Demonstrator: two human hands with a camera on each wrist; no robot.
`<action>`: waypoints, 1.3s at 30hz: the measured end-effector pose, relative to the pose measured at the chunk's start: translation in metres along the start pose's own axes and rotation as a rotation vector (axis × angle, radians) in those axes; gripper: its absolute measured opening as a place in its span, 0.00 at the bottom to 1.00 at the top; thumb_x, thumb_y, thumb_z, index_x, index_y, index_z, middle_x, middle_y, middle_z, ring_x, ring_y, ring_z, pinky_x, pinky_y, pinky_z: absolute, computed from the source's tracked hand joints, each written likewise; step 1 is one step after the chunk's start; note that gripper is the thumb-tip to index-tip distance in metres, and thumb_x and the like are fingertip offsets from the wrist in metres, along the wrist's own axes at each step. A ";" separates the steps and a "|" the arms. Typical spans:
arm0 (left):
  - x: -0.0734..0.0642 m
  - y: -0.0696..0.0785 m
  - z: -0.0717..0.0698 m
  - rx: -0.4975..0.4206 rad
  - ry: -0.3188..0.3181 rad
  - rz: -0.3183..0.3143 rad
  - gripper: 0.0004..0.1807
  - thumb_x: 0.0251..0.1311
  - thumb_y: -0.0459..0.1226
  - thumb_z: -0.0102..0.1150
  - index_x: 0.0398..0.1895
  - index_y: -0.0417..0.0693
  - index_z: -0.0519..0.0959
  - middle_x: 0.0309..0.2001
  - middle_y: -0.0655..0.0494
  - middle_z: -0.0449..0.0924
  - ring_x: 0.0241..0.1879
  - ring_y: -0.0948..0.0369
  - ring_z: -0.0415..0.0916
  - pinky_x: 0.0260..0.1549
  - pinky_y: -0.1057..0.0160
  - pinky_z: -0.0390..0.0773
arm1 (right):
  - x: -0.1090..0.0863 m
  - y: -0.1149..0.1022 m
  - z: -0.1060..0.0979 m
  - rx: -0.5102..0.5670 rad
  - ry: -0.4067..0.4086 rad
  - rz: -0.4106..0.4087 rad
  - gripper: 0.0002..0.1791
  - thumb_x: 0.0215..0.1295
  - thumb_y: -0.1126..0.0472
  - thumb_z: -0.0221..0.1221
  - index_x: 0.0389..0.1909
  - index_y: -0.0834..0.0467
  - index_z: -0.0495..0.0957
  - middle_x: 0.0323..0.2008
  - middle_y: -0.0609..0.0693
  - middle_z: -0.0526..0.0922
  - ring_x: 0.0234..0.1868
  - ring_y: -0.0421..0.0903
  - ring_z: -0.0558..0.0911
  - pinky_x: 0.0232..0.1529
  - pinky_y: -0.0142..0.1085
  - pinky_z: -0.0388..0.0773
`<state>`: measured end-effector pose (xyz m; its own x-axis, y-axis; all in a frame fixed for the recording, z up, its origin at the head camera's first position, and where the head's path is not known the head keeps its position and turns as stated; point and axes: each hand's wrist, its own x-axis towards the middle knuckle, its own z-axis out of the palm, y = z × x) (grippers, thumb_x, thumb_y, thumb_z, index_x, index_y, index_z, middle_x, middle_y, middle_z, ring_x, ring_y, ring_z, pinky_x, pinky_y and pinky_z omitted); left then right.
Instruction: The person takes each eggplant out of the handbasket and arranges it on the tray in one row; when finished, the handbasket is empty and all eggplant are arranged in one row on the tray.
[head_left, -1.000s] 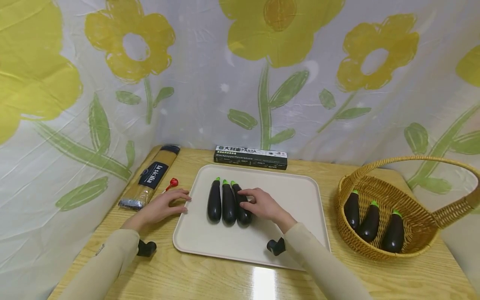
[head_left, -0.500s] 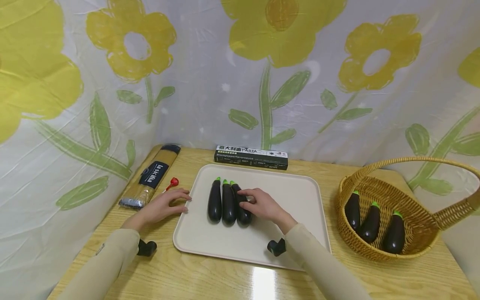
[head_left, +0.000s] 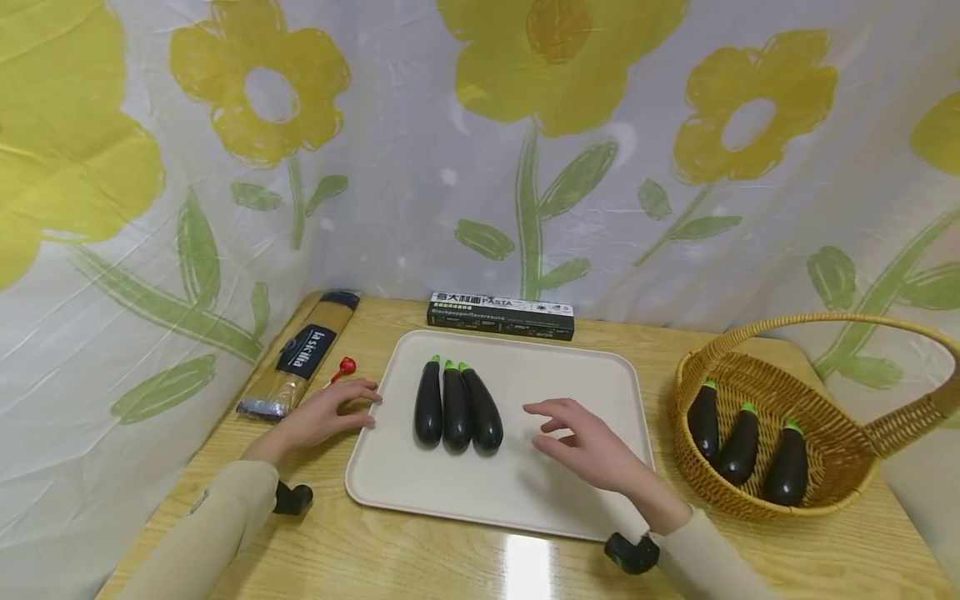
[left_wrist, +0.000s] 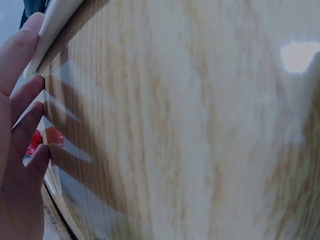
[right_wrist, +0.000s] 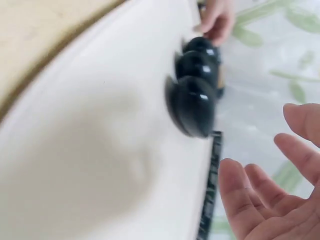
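Three dark eggplants with green stem ends lie side by side on a cream tray [head_left: 420,483]: a left eggplant [head_left: 428,408], a middle eggplant [head_left: 457,412] and a right eggplant [head_left: 483,412]. My right hand [head_left: 581,442] hovers over the tray to the right of them, fingers spread and holding nothing; the right wrist view shows the same hand [right_wrist: 270,195] apart from the eggplants. At the tray's left rim rests my left hand [head_left: 322,417], its fingertips at the edge and fingers loosely bent, as the left wrist view also shows.
A wicker basket [head_left: 862,487] with three more eggplants stands on the right. Behind the tray lies a black pasta box [head_left: 500,321]. A spaghetti packet [head_left: 303,350] and a red lollipop [head_left: 347,366] are on the left of the wooden table [head_left: 390,550].
My right hand has come off the right eggplant and moved right and toward me over the tray. The left hand and the eggplants stay where they were.
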<state>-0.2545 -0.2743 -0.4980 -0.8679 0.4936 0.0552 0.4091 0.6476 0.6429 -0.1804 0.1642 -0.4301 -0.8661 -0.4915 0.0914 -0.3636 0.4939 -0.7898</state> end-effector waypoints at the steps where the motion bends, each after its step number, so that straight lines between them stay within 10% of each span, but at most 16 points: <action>1: 0.000 -0.001 0.000 -0.002 0.000 -0.002 0.19 0.61 0.46 0.65 0.54 0.51 0.80 0.66 0.42 0.69 0.69 0.41 0.59 0.66 0.37 0.56 | -0.009 -0.003 -0.006 0.006 0.006 -0.003 0.22 0.70 0.54 0.59 0.63 0.49 0.73 0.59 0.52 0.74 0.53 0.53 0.81 0.49 0.37 0.80; 12: 0.000 -0.001 -0.002 0.003 0.008 0.009 0.19 0.61 0.45 0.65 0.53 0.51 0.81 0.66 0.42 0.69 0.68 0.41 0.60 0.66 0.38 0.57 | -0.084 -0.015 -0.130 -0.138 0.020 0.096 0.18 0.74 0.56 0.54 0.62 0.50 0.73 0.57 0.49 0.78 0.52 0.38 0.79 0.46 0.32 0.80; 20: -0.001 0.001 -0.002 -0.012 -0.002 0.002 0.19 0.61 0.45 0.65 0.54 0.50 0.80 0.66 0.42 0.69 0.68 0.41 0.60 0.65 0.37 0.57 | -0.098 0.027 -0.206 -0.222 -0.023 0.236 0.24 0.77 0.54 0.48 0.68 0.59 0.66 0.64 0.60 0.71 0.50 0.29 0.77 0.46 0.28 0.76; 33: 0.001 0.001 -0.003 -0.005 -0.006 0.003 0.19 0.62 0.46 0.65 0.53 0.50 0.80 0.66 0.41 0.69 0.69 0.41 0.59 0.66 0.37 0.57 | -0.063 0.109 -0.220 0.103 0.093 0.446 0.40 0.78 0.47 0.44 0.74 0.71 0.42 0.70 0.76 0.52 0.44 0.20 0.72 0.48 0.28 0.79; 39: 0.000 0.001 -0.002 -0.016 -0.007 0.005 0.19 0.61 0.45 0.65 0.53 0.51 0.80 0.66 0.42 0.69 0.69 0.41 0.59 0.65 0.37 0.57 | -0.053 0.122 -0.205 0.147 0.033 0.456 0.38 0.78 0.49 0.44 0.72 0.74 0.46 0.68 0.76 0.56 0.58 0.47 0.76 0.55 0.43 0.78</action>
<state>-0.2551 -0.2748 -0.4959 -0.8640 0.5006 0.0527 0.4083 0.6357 0.6551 -0.2495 0.3974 -0.4065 -0.9373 -0.2240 -0.2670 0.1062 0.5462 -0.8309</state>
